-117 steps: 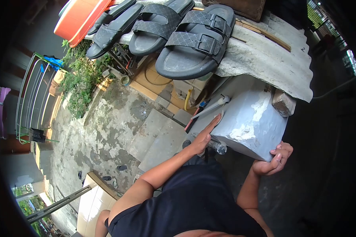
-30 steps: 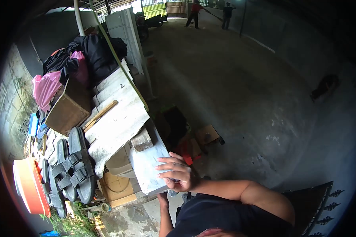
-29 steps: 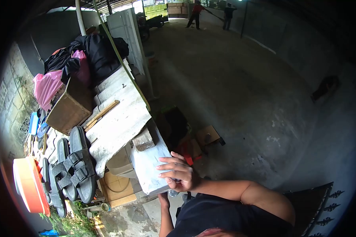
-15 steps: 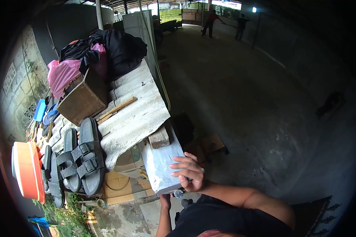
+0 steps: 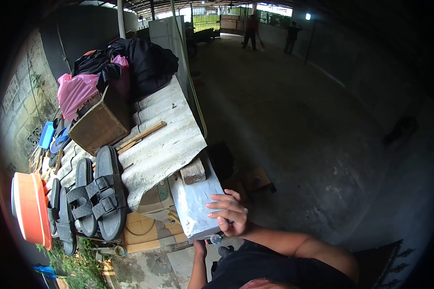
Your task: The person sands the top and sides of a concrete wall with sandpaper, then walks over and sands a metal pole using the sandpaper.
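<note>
My right hand (image 5: 230,213) rests at the right edge of a grey-white painted block (image 5: 190,204), with its fingers bent and slightly apart on the top surface. My left hand (image 5: 200,246) is low, just below the near end of the block, and its fingers are mostly hidden beneath it. A rough brick-like piece (image 5: 193,172) lies on the block beside a corrugated sheet (image 5: 166,147). Dark buckled sandals (image 5: 109,195) lie at the left edge of the sheet.
An orange basin (image 5: 33,209) stands at the left. A wooden box (image 5: 99,125), black bags (image 5: 147,67) and a pink bag (image 5: 77,91) are piled on the sheet. Two people (image 5: 250,32) (image 5: 291,37) stand far back. A cardboard piece (image 5: 255,178) lies on the floor.
The view has turned from the yard to the covered floor. My left hand has gone from the block's side to below its end. My right hand stays at its edge. A distant person's long tool now points down.
</note>
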